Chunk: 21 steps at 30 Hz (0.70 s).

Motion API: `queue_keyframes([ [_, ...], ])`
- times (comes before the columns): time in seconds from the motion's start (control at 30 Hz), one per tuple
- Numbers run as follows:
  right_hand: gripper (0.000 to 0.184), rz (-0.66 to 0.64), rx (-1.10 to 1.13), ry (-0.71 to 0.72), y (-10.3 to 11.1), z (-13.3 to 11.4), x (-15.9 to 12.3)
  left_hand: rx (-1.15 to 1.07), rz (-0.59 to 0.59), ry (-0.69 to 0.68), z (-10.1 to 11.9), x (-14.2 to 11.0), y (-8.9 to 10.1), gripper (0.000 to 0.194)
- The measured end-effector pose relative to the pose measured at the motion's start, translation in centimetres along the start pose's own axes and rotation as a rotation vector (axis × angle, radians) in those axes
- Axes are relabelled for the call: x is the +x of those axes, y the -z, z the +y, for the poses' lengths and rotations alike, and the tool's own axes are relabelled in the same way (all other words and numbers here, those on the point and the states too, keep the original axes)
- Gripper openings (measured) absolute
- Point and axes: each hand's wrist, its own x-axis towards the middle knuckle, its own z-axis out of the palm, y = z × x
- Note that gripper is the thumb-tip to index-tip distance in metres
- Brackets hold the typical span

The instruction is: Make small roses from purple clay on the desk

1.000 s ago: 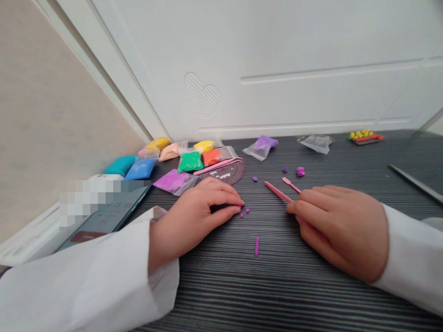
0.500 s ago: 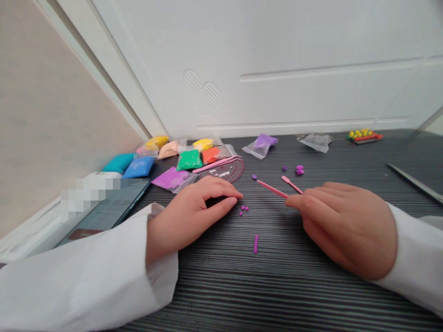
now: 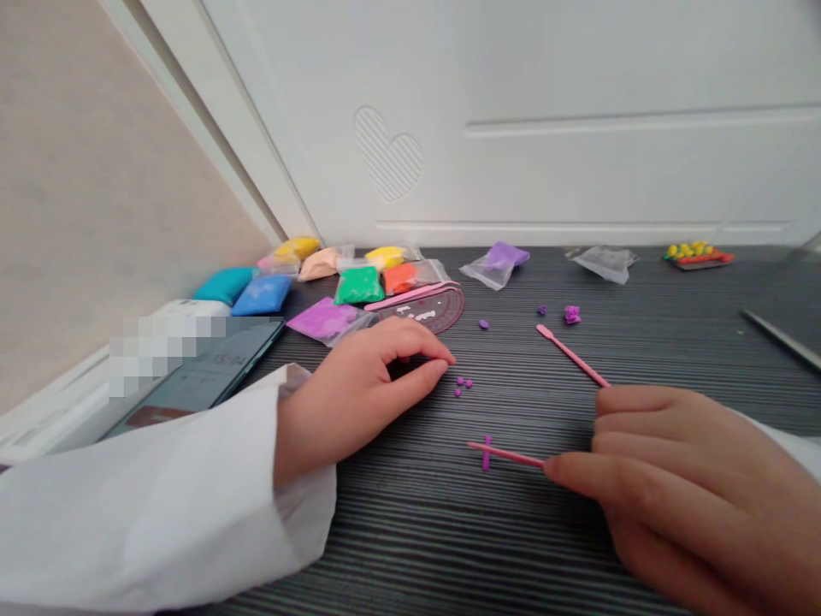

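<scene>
My right hand [image 3: 693, 488] grips a thin pink modelling tool [image 3: 513, 456]. Its pointed end lies across a short magenta clay strip [image 3: 486, 463]; whether it presses in, I cannot tell. My left hand [image 3: 369, 393] rests on the dark table with nothing visible in it, thumb and forefinger slightly apart. Close to its fingertips are several small magenta clay balls [image 3: 460, 382]. A second pink tool [image 3: 574, 356] with a flat end lies beyond my right hand, which hides its near end. Past the balls sit a small purple clay oval [image 3: 483, 324] and a ruffled magenta clay piece [image 3: 572, 315].
Bags of coloured clay, among them a green one [image 3: 359, 285] and a magenta one [image 3: 321, 318], lie at the back left. A phone [image 3: 211, 376] is by my left sleeve. Pink tweezers [image 3: 410, 295], a clear bag [image 3: 603, 263] and a grey metal tool [image 3: 779, 336] also lie around.
My right hand has moved toward me, carrying the pink tool's point from beside the purple oval to the magenta strip. My left hand stays in place; the view has shifted slightly.
</scene>
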Motion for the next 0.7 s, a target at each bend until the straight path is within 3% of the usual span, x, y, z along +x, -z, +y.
queue_keyframes([
  [0.53,0.029,-0.033,0.057,-0.003,-0.17,-0.07,-0.13,0.036,-0.003,-0.035,0.12,-0.24,-0.03,0.013],
  [0.7,0.03,-0.04,0.066,-0.008,-0.19,0.0,-0.03,0.053,0.006,-0.111,0.44,-0.56,0.01,0.013],
])
